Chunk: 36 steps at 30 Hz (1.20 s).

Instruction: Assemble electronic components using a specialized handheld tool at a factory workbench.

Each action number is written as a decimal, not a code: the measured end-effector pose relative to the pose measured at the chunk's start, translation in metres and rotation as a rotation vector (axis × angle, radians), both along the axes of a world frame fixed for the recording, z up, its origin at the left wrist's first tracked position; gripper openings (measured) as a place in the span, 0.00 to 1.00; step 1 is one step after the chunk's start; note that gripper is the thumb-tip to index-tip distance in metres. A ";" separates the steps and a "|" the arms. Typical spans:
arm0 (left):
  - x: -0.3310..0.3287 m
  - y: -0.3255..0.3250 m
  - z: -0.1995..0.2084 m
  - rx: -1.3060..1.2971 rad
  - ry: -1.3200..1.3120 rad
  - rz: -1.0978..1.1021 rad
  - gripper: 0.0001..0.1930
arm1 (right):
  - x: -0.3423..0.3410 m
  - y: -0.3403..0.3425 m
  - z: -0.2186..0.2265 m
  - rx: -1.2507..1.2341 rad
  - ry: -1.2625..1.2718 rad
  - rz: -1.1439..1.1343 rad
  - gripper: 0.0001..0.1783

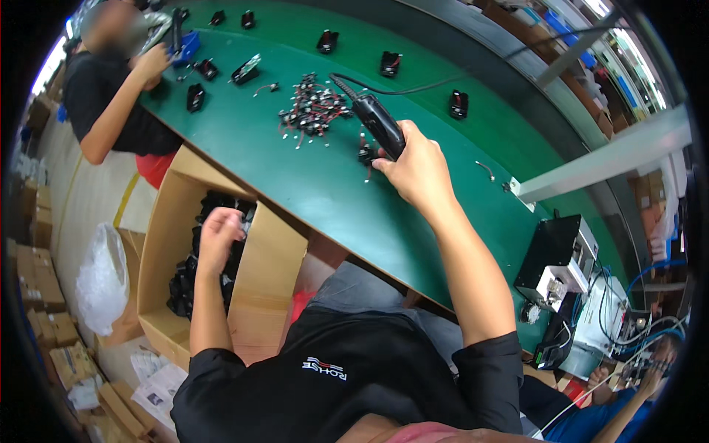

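Observation:
My right hand [419,164] is wrapped round a black corded electric screwdriver [380,124] over the green table [295,177]. Its cord leaves the upper end, and my hand hides the working end. Close by my right fingertips lies a small black part with red wires [365,153]. My left hand [221,229] is above an opened cardboard carton [269,258] with its fingers curled; whether something is between them cannot be made out. Black plastic parts [185,284] fill the carton's bottom. A heap of small wired connectors [314,109] lies beyond the screwdriver.
Several black housings [391,64] are spread along the table's far side. At the left a person [111,96] works by a blue bin [186,46]. A metal post [605,159] and a black box-shaped device [550,251] stand right. Another person's arm [628,413] shows lower right.

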State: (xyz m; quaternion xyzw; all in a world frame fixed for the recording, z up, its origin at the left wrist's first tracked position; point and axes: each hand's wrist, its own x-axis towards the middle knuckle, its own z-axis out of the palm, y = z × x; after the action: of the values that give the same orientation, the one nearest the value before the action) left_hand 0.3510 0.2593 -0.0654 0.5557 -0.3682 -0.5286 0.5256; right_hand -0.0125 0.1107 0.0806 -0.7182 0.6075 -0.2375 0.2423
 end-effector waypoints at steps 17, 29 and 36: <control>0.088 0.036 -0.224 0.569 -1.233 -0.047 0.23 | 0.003 0.010 -0.007 -0.018 0.233 -0.032 0.27; 0.088 0.027 -0.236 0.707 -1.319 -0.131 0.32 | -0.059 0.035 0.020 0.104 -0.239 -0.106 0.20; 0.124 0.029 -0.210 0.477 -1.010 0.151 0.28 | -0.075 0.046 0.019 0.115 -0.565 -0.091 0.21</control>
State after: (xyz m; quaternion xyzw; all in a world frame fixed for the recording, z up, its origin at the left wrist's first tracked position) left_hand 0.4754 0.2881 -0.2757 0.8680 -0.4037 -0.2264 0.1802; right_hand -0.0871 0.1568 0.0996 -0.5806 0.5603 -0.4038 0.4313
